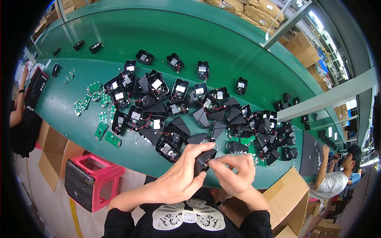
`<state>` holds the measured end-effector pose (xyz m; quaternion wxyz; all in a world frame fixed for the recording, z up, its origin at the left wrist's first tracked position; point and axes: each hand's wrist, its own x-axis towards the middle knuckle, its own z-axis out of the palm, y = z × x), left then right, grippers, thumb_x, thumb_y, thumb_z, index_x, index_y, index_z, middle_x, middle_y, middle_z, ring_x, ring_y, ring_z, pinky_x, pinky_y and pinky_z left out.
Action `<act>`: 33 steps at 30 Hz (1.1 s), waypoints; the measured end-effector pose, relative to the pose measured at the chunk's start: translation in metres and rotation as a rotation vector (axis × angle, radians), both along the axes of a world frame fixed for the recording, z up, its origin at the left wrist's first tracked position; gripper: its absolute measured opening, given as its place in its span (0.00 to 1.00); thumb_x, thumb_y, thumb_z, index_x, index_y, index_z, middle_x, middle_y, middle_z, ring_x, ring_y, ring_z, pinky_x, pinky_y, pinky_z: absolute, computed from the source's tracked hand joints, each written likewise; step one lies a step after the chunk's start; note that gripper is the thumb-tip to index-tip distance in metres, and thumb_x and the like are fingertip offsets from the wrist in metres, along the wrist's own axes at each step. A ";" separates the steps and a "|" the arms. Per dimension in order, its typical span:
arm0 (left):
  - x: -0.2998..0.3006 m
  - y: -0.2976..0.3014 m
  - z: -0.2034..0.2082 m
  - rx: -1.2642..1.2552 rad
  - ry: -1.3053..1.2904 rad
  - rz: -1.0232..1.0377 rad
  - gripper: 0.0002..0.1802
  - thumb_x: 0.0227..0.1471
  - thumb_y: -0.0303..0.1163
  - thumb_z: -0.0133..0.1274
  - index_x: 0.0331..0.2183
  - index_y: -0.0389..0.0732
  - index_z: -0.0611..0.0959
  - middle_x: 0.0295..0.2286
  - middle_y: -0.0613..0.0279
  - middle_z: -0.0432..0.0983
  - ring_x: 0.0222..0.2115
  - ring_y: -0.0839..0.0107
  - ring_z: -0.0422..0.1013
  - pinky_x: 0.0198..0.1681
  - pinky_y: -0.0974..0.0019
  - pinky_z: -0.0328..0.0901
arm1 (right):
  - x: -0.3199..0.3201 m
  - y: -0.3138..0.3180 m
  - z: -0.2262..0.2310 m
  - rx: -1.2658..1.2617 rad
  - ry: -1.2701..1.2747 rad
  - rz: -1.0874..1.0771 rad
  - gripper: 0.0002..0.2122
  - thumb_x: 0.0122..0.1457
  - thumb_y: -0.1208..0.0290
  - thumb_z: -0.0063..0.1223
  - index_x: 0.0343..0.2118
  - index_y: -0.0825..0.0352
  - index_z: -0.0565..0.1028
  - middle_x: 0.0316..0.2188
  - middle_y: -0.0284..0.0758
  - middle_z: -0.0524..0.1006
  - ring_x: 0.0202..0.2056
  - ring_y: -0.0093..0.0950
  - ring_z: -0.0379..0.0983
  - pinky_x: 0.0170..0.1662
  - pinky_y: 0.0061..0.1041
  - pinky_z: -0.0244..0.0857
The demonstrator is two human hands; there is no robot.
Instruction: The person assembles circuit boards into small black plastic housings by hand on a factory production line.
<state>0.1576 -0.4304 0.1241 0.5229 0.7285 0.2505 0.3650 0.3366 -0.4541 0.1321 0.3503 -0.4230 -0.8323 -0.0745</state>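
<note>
Close in front of my body, my left hand (178, 176) is closed around a small black plastic housing (203, 160), fingers along its far side and thumb on its near side. The housing is tilted, and an opening shows on the side facing right. My right hand (236, 172) is pinched, with its fingertips touching that side; anything between them is too small to make out. Just beyond my hands lie more black housings (167, 150), several with white-labelled parts and red wires inside. Wedge-shaped black covers (201, 118) rest among them.
Green circuit boards (112, 139) lie to the left on the green table (67, 115). A green conveyor belt (119, 33) carrying spaced housings runs behind. Near the table's front edge stand a pink stool (95, 174) and an open cardboard box (287, 194). Other people work at both sides.
</note>
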 end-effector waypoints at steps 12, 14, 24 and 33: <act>0.010 -0.004 -0.006 0.268 0.060 0.216 0.37 0.36 0.14 0.48 0.51 0.35 0.55 0.42 0.45 0.55 0.42 0.50 0.58 0.43 0.60 0.60 | -0.010 -0.008 -0.004 -0.530 0.715 0.007 0.13 0.41 0.83 0.60 0.32 0.75 0.74 0.27 0.38 0.72 0.25 0.22 0.70 0.23 0.13 0.66; 0.009 -0.005 -0.009 0.276 0.065 0.216 0.38 0.35 0.14 0.49 0.51 0.35 0.55 0.42 0.45 0.55 0.41 0.50 0.59 0.43 0.59 0.60 | -0.015 -0.007 -0.008 -0.538 0.858 0.018 0.14 0.40 0.81 0.62 0.33 0.70 0.75 0.27 0.35 0.74 0.24 0.18 0.70 0.18 0.12 0.62; 0.005 -0.002 0.001 0.173 0.038 0.147 0.36 0.37 0.14 0.46 0.51 0.34 0.53 0.44 0.42 0.56 0.44 0.50 0.58 0.47 0.58 0.57 | -0.013 0.005 -0.011 -0.081 0.224 0.006 0.12 0.38 0.87 0.55 0.28 0.69 0.73 0.25 0.35 0.72 0.21 0.28 0.68 0.20 0.21 0.61; 0.004 -0.001 0.002 0.186 0.044 0.183 0.34 0.39 0.15 0.45 0.50 0.33 0.53 0.45 0.42 0.56 0.44 0.50 0.58 0.48 0.58 0.55 | -0.017 -0.003 0.000 -0.407 0.639 0.000 0.17 0.34 0.82 0.58 0.33 0.66 0.76 0.28 0.31 0.73 0.20 0.22 0.67 0.18 0.15 0.57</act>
